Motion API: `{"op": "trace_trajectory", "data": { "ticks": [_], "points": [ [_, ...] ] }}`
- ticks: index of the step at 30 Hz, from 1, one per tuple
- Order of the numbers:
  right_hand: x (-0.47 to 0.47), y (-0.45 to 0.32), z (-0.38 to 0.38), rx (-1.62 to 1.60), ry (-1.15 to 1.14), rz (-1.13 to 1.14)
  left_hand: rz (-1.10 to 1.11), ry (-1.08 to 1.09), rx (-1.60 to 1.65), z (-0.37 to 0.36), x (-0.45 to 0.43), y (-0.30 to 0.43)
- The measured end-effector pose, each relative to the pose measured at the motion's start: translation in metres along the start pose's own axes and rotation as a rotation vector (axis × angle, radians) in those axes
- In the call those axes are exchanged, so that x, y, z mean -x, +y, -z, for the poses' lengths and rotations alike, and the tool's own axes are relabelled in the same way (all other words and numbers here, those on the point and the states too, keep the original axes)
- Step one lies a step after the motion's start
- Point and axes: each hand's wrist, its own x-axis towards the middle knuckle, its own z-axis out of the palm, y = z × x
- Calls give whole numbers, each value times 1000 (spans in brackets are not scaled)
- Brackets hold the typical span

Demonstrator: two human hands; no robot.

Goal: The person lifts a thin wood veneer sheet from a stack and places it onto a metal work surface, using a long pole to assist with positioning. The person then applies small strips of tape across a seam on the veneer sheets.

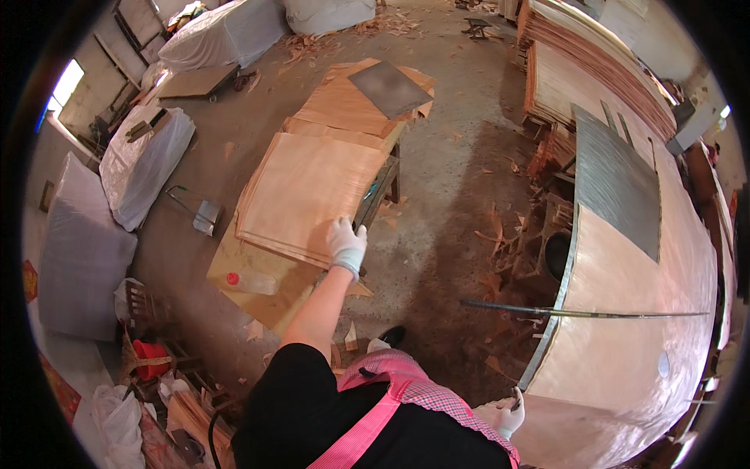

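Observation:
My left hand point(347, 243), in a white knit glove, rests on the near right corner of a stack of wood veneer sheets point(310, 187). The stack lies on a bench with a yellowish board point(234, 258) under its near end. A clear plastic bottle with a red cap point(258, 284) lies on that board. My right hand point(510, 413), also gloved, is low at the right, with a small dark object point(517, 398) between its fingers. It is beside the near edge of a large veneer sheet point(621, 352) on the right-hand table. A long thin dark strip point(586, 313) lies across that sheet.
Beyond the stack lie more veneer sheets with a dark square plate point(389, 89). A grey sheet point(615, 182) covers part of the right table, with tall veneer stacks point(592, 70) behind. A long-handled dustpan point(207, 217), wrapped bundles point(146, 164) and a red bucket point(151, 359) stand left. Veneer scraps litter the floor.

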Motion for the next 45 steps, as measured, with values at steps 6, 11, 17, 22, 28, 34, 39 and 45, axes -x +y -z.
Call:
{"op": "trace_trajectory", "data": {
  "ticks": [6, 11, 17, 22, 28, 34, 39, 45],
  "points": [
    [-4, -77, -57, 47, -99, -215, 131, -37, -182, -17, -60, -30],
    [0, -49, -57, 153, -34, -16, 178, -209, -189, -11, -87, -24],
    [11, -87, -71, 123, -27, -117, 62, -205, -87, -21, -91, -59],
    [7, -55, -62, 46, -59, -170, 80, -188, -21, -25, -101, -57],
    [15, -42, -35, 39, 26, -174, 36, 73, 294, -8, -115, -29],
    [29, 1, 14, 1, 167, -116, 114, -355, 1304, 43, -109, 94],
    [52, 40, 81, -26, 302, -255, -174, -354, 1317, 64, -33, 251],
    [85, 184, 200, -41, 461, -192, -528, -318, 1122, 67, 81, 419]
  ]
}}
